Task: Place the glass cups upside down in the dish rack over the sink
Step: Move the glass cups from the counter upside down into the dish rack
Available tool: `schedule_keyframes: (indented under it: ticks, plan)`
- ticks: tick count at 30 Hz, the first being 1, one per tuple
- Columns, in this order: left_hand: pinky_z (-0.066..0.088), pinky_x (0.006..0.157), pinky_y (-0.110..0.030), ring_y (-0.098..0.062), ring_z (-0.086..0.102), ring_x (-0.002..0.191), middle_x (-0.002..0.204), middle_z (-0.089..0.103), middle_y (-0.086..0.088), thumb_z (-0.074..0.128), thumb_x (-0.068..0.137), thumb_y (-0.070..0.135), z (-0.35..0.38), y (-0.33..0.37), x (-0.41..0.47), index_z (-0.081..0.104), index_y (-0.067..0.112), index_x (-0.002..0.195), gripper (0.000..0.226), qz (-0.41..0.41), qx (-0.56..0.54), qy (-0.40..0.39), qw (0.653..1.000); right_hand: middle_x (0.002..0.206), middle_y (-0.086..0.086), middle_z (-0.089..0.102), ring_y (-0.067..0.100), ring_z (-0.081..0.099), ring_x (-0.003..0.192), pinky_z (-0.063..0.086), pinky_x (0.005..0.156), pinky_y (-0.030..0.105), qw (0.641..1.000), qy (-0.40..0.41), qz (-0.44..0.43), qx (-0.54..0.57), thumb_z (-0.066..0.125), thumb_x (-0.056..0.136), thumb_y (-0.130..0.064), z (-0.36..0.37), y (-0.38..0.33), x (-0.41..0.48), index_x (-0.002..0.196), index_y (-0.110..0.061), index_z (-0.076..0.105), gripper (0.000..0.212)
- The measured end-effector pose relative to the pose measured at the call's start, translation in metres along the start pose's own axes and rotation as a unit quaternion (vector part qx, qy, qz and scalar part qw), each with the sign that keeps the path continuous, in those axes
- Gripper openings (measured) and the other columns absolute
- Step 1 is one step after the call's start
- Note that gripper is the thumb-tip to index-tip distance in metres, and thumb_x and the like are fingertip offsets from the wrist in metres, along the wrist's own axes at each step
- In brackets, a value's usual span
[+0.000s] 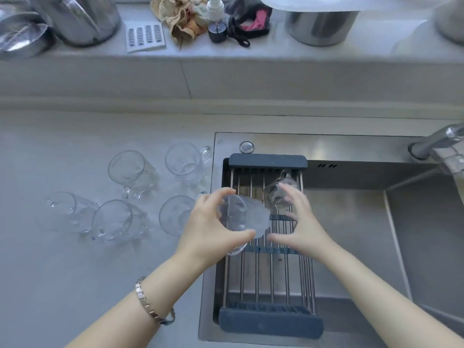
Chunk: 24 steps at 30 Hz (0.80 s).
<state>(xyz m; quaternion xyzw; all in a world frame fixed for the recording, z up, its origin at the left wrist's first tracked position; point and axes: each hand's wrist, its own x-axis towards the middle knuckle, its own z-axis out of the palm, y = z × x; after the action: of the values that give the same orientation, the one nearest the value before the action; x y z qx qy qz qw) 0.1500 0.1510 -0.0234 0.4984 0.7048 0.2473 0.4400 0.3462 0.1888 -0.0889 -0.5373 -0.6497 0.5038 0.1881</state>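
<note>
Left hand grips a tilted cup over the rack's left edge. Right hand open, empty, beside it. Second cup on far bars. Five cups left on counter.

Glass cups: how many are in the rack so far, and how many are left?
One cup already sits in the dish rack, under the right hand. The left hand holds a second cup, tilted over the rack. Five cups wait on the counter, the nearest beside the sink.
</note>
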Motion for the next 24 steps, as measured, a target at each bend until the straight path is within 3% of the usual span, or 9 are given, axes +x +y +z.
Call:
schedule_keyframes:
  ticks: [2,4,7,9,16,19,22,24]
  plan:
    - [0.053,0.075,-0.024,-0.005,0.059,0.090,0.105,0.052,0.011,0.086,0.057,0.027,-0.002,0.003,0.004,0.050,0.045,0.108,0.065,-0.028,-0.069,-0.018,0.997,0.143,-0.023,0.025,-0.007,0.033,0.128,0.032,0.100,0.005,0.998,-0.041,-0.025,0.039,0.086,0.059,-0.017,0.004,-0.010,-0.019,0.122,-0.060,0.022,0.099]
    - [0.058,0.079,-0.033,-0.015,0.065,0.091,0.111,0.056,0.006,0.086,0.052,0.031,-0.005,0.007,0.006,0.052,0.049,0.106,0.066,-0.038,-0.115,-0.046,0.992,0.136,-0.026,0.036,-0.010,0.040,0.123,0.033,0.096,0.000,0.997,-0.008,-0.036,0.064,0.089,0.055,-0.017,0.006,-0.015,-0.026,0.116,-0.059,0.031,0.094]
    - [0.059,0.084,-0.040,-0.015,0.066,0.096,0.114,0.056,0.009,0.084,0.050,0.029,-0.015,0.008,0.005,0.054,0.051,0.107,0.069,-0.020,-0.129,-0.092,0.987,0.129,-0.011,0.050,0.001,0.054,0.116,0.045,0.095,0.013,0.987,0.016,-0.048,0.149,0.088,0.054,-0.008,0.001,-0.028,-0.027,0.108,-0.042,0.049,0.074]
    - [0.059,0.085,-0.043,-0.014,0.064,0.101,0.114,0.055,0.012,0.087,0.049,0.025,-0.022,0.005,0.003,0.055,0.052,0.106,0.071,-0.005,-0.134,-0.118,0.984,0.124,-0.008,0.054,0.008,0.059,0.111,0.051,0.091,0.022,0.984,-0.010,-0.040,0.171,0.088,0.054,-0.011,-0.006,-0.038,-0.024,0.102,-0.038,0.055,0.065]
    - [0.057,0.089,-0.039,-0.009,0.061,0.106,0.118,0.052,0.014,0.083,0.065,0.009,-0.040,-0.010,-0.001,0.051,0.049,0.109,0.068,0.005,-0.179,-0.142,0.974,0.113,-0.006,0.059,0.012,0.070,0.090,0.058,0.070,0.024,0.986,-0.064,0.006,0.156,0.085,0.053,-0.005,-0.001,-0.062,-0.019,0.102,-0.033,0.055,0.064]
    - [0.048,0.099,-0.033,-0.011,0.056,0.114,0.127,0.048,0.011,0.079,0.071,0.013,-0.048,-0.016,0.001,0.046,0.051,0.114,0.067,0.029,-0.127,-0.140,0.982,0.112,-0.008,0.057,0.013,0.065,0.093,0.059,0.073,0.025,0.997,-0.021,0.004,0.072,0.088,0.052,-0.011,-0.002,-0.076,-0.012,0.099,-0.038,0.058,0.063]
    - [0.040,0.102,-0.025,-0.004,0.051,0.114,0.125,0.048,0.013,0.068,0.081,0.016,-0.059,-0.025,0.003,0.045,0.035,0.129,0.057,0.081,0.007,-0.093,0.992,0.102,-0.003,0.049,0.010,0.051,0.091,0.046,0.073,0.017,0.995,0.055,0.003,-0.088,0.087,0.056,-0.020,-0.007,-0.082,0.006,0.102,-0.040,0.056,0.059]
    - [0.041,0.099,-0.024,-0.004,0.053,0.109,0.119,0.052,0.012,0.063,0.084,0.015,-0.066,-0.034,0.003,0.052,0.025,0.125,0.043,0.103,0.051,-0.059,0.992,0.100,0.001,0.044,0.015,0.048,0.091,0.042,0.071,0.022,0.981,0.080,0.044,-0.172,0.083,0.058,-0.028,-0.004,-0.080,0.023,0.110,-0.035,0.056,0.059]
